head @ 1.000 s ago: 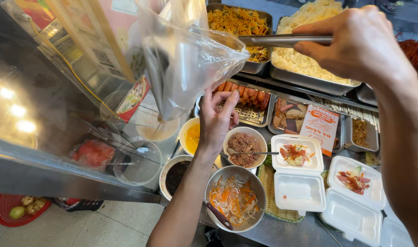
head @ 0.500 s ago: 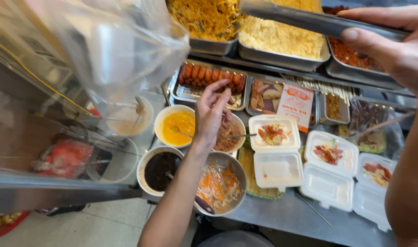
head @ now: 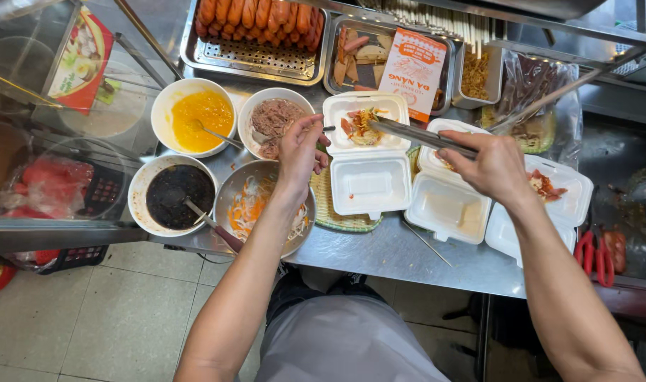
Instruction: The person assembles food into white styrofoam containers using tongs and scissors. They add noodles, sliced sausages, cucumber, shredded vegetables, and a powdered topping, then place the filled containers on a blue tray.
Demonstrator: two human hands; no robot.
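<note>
A steel surface (head: 400, 251) carries bowls — yellow sauce (head: 193, 115), dark sauce (head: 171, 194), shredded meat (head: 273, 120), slaw (head: 263, 209) — plus open foam boxes (head: 369, 161) and a sausage tray (head: 255, 39).

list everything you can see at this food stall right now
foam boxes: three, white, open on the steel counter
tongs: one, metal, tips over the food in the left box
yellow sauce bowl: one, white, back left, spoon in it
shredded meat bowl: one, white, beside the yellow one
dark sauce bowl: one, white, front left
vegetable bowl: one, metal, orange and white shreds
sausage tray: one, steel, back
scissors: red handles, far right
left hand: over the shredded meat bowl
right hand: fingers grip the tongs
</note>
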